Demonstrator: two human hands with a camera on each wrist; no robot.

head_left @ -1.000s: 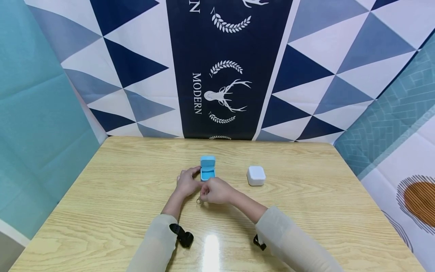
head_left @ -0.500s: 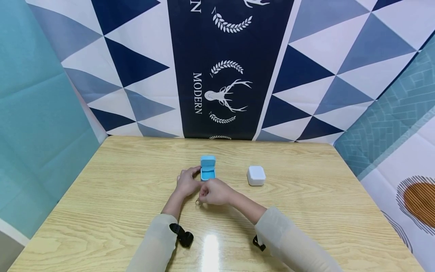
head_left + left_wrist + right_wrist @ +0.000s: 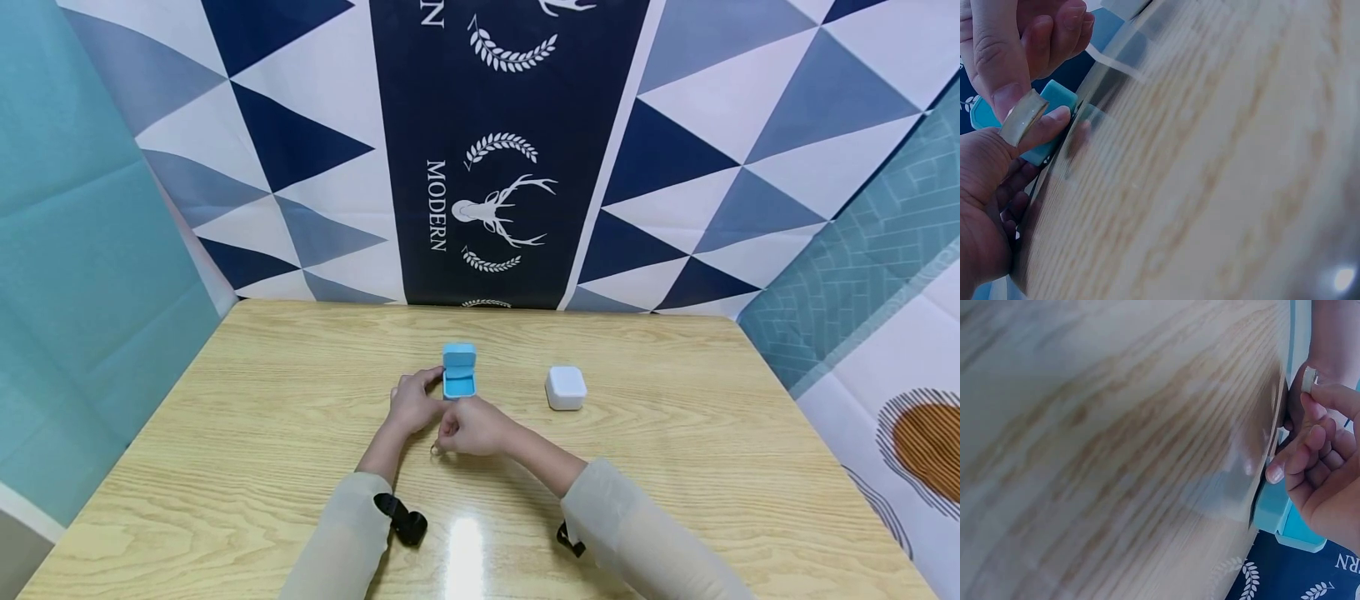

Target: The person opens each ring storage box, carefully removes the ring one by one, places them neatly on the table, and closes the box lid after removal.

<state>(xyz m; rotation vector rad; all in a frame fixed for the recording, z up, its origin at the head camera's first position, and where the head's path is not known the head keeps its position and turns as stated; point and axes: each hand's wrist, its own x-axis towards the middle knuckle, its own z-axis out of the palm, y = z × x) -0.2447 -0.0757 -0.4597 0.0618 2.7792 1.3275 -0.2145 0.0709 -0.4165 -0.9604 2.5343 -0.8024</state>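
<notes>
A small light-blue ring box [image 3: 460, 385] stands on the table, its lid raised. My left hand [image 3: 414, 406] holds the box from the left side, thumb along the near side. Between thumb and index finger, my right hand [image 3: 477, 427] pinches a ring [image 3: 433, 450] just in front of the box. In the left wrist view the shiny band of the ring [image 3: 1024, 117] faces the camera, and the blue box [image 3: 1057, 95] shows behind it. From the right wrist, the ring [image 3: 1309, 380] sticks out past the fingertips, with the box [image 3: 1272, 503] lower down.
A white rounded box [image 3: 566, 388] stands to the right of the ring box on the wooden table [image 3: 675, 467]. A patterned cloth [image 3: 517, 167] hangs behind the table's far edge. Both wrists wear black straps with cameras.
The right hand has shifted slightly toward the person, and the ring has moved a little down and left and turned narrower in view. The left hand and the box stay put.
</notes>
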